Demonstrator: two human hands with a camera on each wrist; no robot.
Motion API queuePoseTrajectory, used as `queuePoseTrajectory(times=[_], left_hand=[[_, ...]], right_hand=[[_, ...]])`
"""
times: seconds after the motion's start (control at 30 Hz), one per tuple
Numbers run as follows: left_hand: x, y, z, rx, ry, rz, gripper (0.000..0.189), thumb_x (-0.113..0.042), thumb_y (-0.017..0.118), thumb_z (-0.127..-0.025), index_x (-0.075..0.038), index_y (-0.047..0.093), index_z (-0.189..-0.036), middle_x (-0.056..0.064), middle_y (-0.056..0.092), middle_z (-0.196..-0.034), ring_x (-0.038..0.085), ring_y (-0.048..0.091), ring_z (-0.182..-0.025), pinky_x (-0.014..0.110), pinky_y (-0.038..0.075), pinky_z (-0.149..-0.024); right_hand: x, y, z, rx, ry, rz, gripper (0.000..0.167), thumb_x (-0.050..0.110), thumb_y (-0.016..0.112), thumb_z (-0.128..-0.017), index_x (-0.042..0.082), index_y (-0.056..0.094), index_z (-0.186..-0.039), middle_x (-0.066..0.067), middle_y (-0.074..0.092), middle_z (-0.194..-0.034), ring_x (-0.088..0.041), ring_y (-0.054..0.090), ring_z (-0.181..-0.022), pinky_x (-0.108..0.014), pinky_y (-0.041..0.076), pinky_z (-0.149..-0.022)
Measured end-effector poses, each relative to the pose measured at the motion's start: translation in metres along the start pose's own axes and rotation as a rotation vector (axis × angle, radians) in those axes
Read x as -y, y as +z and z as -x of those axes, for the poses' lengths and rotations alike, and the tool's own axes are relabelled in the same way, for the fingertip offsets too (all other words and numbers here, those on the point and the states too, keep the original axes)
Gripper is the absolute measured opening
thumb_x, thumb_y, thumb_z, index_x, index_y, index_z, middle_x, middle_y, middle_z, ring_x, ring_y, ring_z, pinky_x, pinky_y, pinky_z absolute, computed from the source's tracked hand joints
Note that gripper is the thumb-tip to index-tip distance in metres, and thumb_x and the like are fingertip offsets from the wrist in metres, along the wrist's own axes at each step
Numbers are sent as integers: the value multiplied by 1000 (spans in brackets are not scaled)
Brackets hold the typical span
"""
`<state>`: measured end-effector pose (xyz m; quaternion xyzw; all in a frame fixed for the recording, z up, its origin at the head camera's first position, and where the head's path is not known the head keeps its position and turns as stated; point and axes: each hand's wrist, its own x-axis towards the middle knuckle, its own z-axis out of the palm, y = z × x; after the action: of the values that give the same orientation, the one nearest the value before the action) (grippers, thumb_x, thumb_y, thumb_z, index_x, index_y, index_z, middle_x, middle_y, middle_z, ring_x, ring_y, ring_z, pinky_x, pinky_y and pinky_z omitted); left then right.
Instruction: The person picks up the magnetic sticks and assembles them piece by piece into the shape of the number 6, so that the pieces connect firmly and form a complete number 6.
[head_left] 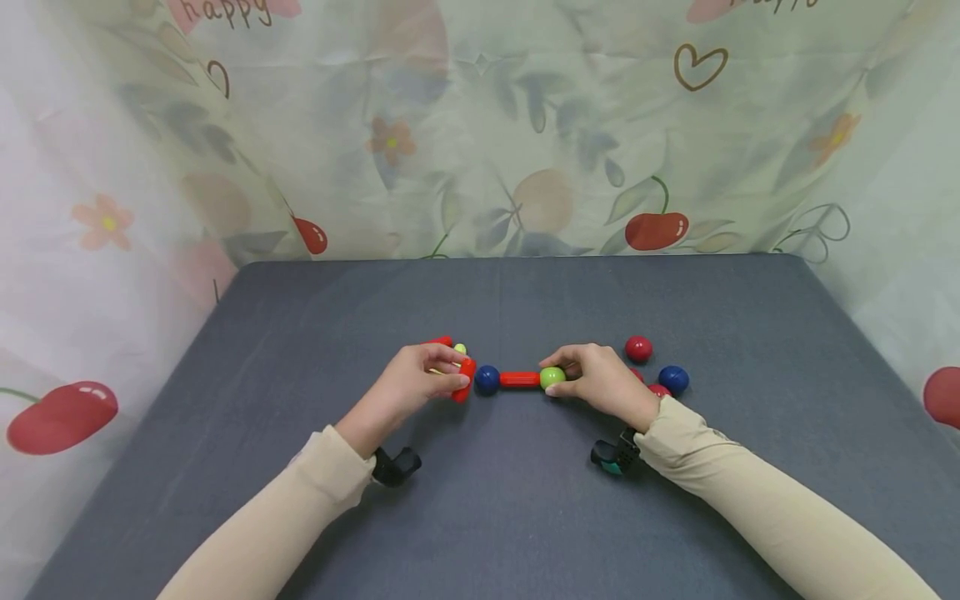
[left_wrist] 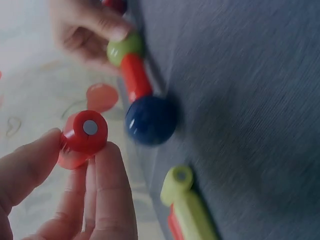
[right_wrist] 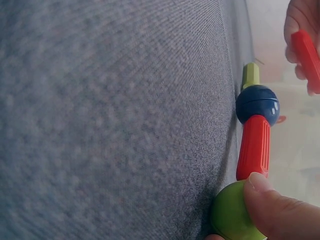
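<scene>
My left hand [head_left: 416, 377] pinches a red magnetic rod [head_left: 463, 382] between thumb and fingers, tilted and raised off the cloth. One end of it shows a round silver tip [left_wrist: 90, 127] in the left wrist view. With thumb and fingers, my right hand [head_left: 603, 382] grips a green ball [head_left: 552, 378]. That ball joins end to end with another red rod [head_left: 520, 380] and a dark blue ball [head_left: 487, 380], lying in a row on the table. The held rod is close to the blue ball but apart from it. Yellow-green rods [left_wrist: 192, 212] lie partly hidden beyond my left hand.
Past my right hand lie a red ball [head_left: 638, 348], a blue ball [head_left: 673, 381] and more red balls [head_left: 659, 390], partly covered by the hand. Another red rod [head_left: 441, 341] shows behind my left hand. A patterned curtain [head_left: 480, 167] hangs behind the grey cloth-covered table [head_left: 495, 517].
</scene>
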<state>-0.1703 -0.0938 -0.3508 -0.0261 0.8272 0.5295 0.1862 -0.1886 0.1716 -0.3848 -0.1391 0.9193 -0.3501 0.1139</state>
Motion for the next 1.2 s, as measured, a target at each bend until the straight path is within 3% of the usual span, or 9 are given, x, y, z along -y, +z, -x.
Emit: queuePoseTrajectory(times=[0.23,0.4,0.63,1.2], left_hand=[[7,15,4,23,3,-10,28,-8,74,-85,-8,68,-112,8,70,-93,16,66,-76,32,57,-78],[12,23,4,19,-45,-23,28,-8,73,-85,-7,67,-112,7,69,-92,14,65,-74,31,57,-76],[21,31,1,45,-104,39,27,-7,72,-86,0,66,-111,8,72,-92,13,67,-75,30,58,-76],[22,35,-7,60,-155,87,25,-8,70,-88,3,65,-109,11,68,-97,15,65,-79,31,58,-75]], right_hand=[[1,0,0,-4,3,6,33,16,78,-82,11,71,-113,-9,71,-110,-19,67,-96,-41,53,-87],[1,1,-1,-7,6,10,32,16,78,-82,11,71,-113,-9,71,-110,-19,67,-95,-41,53,-87],[1,1,-1,-2,14,13,34,15,78,-82,11,70,-114,-9,70,-112,-19,67,-97,-41,53,-88],[0,0,0,0,-3,11,33,15,78,-82,10,70,-113,-8,71,-109,-18,66,-95,-38,54,-83]])
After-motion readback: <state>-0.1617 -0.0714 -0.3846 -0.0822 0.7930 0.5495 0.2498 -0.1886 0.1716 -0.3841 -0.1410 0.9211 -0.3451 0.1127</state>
